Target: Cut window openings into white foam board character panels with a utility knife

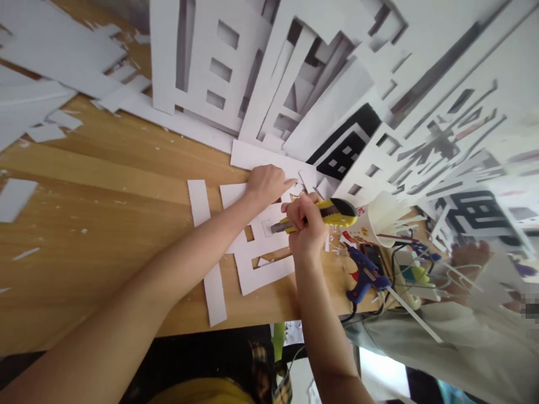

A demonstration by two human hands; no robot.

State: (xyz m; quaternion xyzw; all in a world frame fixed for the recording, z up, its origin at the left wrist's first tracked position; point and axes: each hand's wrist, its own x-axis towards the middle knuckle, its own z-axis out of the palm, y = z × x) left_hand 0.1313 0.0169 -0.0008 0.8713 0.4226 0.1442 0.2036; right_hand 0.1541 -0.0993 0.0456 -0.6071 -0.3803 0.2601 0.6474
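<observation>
A white foam board (pixel 269 272) with rectangular cut-outs lies on the wooden table. My right hand (pixel 308 224) is wrapped round a yellow and black utility knife (pixel 337 213), whose blade touches the board beside a small drawn rectangle. Against the upper part of the board rests my left hand (pixel 267 182), palm down, thumb stretched out to the right. A white strip (pixel 214 292) lies on the table left of the board, partly beneath my left forearm.
Large cut-out white panels (pixel 210 50) lean along the back. Right of the knife are a paper cup (pixel 373 224) of sticks and a blue glue gun (pixel 364 275) with cables. A person's hand (pixel 471 255) shows at the far right. Scraps (pixel 46 132) litter the left.
</observation>
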